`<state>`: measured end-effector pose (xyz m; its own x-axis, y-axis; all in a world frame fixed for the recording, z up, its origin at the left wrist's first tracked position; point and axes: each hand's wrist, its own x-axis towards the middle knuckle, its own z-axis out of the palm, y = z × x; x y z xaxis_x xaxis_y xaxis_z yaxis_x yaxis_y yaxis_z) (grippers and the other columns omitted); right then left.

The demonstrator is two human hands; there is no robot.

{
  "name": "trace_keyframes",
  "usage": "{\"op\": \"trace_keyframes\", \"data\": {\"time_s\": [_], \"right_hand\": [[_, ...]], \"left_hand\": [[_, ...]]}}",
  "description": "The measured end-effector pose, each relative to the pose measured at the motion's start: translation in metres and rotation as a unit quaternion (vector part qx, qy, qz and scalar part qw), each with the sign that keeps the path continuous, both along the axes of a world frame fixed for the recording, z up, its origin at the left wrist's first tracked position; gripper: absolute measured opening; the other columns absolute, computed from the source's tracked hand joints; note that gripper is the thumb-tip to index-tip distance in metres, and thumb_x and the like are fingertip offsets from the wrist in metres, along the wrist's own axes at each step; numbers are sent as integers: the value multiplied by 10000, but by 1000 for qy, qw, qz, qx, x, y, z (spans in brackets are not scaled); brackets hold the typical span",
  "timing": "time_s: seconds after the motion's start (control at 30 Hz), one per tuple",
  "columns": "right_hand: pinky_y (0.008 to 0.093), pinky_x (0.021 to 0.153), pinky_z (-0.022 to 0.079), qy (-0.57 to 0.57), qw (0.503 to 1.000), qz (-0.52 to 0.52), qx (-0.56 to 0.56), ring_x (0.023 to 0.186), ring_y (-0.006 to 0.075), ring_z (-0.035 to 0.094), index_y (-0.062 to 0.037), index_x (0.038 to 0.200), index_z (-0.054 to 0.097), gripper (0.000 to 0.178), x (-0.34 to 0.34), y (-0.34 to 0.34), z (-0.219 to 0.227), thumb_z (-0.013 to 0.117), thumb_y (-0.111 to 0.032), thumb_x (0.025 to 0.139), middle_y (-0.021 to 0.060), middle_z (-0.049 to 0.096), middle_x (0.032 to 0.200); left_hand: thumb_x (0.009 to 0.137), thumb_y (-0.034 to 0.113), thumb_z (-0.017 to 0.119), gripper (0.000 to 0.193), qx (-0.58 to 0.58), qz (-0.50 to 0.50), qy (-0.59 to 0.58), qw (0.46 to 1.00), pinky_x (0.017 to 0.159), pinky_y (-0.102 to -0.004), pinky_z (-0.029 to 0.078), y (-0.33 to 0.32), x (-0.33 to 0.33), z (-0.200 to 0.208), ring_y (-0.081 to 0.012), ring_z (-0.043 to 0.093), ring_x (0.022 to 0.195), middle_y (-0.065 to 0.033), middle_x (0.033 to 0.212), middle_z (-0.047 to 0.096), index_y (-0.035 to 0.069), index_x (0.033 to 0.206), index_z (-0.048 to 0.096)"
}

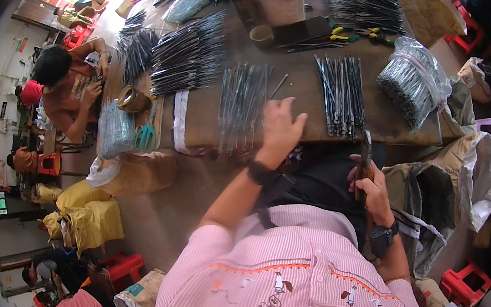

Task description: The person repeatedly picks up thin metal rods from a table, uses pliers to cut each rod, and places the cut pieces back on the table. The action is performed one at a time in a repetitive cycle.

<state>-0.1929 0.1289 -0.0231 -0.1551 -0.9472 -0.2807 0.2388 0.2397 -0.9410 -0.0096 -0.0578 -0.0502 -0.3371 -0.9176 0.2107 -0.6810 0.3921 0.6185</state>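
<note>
My left hand point(281, 128) is over the table's near edge, its thumb apart from its fingers, which look loosely stretched. Just left of it lies a row of thin metal rods point(242, 100), blurred in places. One short dark rod point(278, 87) sits beyond my fingertips; whether they touch it I cannot tell. Lower and to the right, my right hand point(373, 189) is closed round a wooden-handled tool point(363, 173) with a flat dark metal end pointing up. Ahead of that hand, a neat bundle of dark rods point(339, 97) lies on the table.
The brown table point(295, 66) also holds a large rod pile point(189, 51), a plastic-wrapped rod bundle point(412, 83), yellow-handled pliers point(342, 34) and tape rolls. Teal scissors point(146, 133) lie at left. Sacks point(440, 200) crowd the right side. A co-worker point(73, 85) sits at left.
</note>
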Motion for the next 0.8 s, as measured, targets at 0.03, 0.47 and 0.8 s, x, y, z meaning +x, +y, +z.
{"op": "trace_keyframes", "data": {"time_s": [0.03,0.47,0.8], "right_hand": [[222,532,407,-8,1000,1,-11,644,104,508,-7,1250,502,512,2,-2,1,469,-43,741,49,558,794],[251,570,477,-70,992,-102,25,652,124,540,-3,1231,512,494,-12,20,-9,446,-46,743,68,571,802],[262,583,501,-99,982,-161,5,632,144,553,0,1159,534,455,-32,18,-3,470,-60,713,81,586,808]], "left_hand": [[793,224,681,442,12,-9,-5,1000,891,-445,438,1,-15,0,-406,503,1063,-237,1169,510,6,1157,552],[811,310,628,353,148,13,-65,987,787,-469,485,-32,-33,-29,-392,621,903,-199,929,654,8,990,589],[809,97,681,232,451,-75,253,853,634,-296,529,-33,-21,-20,-192,638,714,-117,824,644,-35,987,615]]}}
